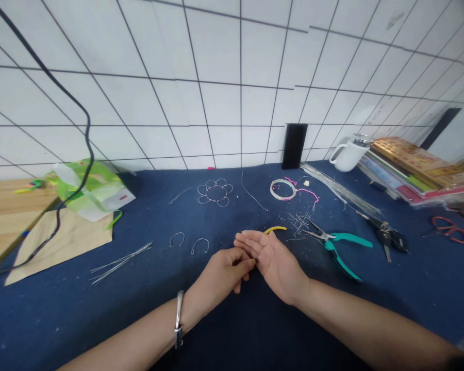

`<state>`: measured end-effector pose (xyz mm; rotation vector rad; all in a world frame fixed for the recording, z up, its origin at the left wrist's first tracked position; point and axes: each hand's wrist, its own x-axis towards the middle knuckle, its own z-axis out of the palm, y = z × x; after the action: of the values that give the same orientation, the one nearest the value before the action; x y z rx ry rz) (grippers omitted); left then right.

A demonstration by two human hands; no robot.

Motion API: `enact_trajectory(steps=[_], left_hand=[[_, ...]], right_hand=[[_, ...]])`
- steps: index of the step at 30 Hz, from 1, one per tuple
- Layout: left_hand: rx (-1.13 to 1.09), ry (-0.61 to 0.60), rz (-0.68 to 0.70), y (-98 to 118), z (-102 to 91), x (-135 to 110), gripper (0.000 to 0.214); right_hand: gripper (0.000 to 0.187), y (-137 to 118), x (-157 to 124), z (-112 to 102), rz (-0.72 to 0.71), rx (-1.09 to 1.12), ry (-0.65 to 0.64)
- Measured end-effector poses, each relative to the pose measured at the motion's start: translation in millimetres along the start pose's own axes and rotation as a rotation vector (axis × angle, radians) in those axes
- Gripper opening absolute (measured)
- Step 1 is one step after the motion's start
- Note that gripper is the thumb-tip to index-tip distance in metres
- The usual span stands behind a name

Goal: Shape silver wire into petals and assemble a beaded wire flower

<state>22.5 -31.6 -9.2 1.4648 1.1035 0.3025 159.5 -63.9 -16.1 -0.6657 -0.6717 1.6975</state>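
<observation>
My left hand, with a silver bangle on its wrist, is closed in a pinch against the edge of my right palm. Whatever its fingertips hold is too small or hidden to make out. Palm up, my right hand lies open with its fingers stretched out. A curved yellow handle shows just behind it. Two bent wire loops, a left one and a right one, lie left of my hands. Beyond them rests a flower-shaped wire ring. To the right are teal-handled pliers, jaws apart, beside scattered wire offcuts.
Straight wires lie at left near brown paper and a green bag. Further right are a white ring with pink thread, a wire bundle, keys, red-handled scissors, a white mug and stacked books.
</observation>
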Motion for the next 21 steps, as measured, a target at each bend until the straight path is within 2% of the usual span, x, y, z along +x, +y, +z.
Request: enact_trajectory(steps=[12,21], left_hand=[[-0.078,-0.035,0.007,-2.5,-0.8,-0.4,0.025],[-0.213,-0.086,0.033,1.2,-3.9,-5.2,0.027]], right_hand=[[0.042,-2.4,-5.8,3.1,-0.037,-0.226,-0.022],[0.040,-6.4,-7.4,4.4,-0.108,-0.250,-0.025]])
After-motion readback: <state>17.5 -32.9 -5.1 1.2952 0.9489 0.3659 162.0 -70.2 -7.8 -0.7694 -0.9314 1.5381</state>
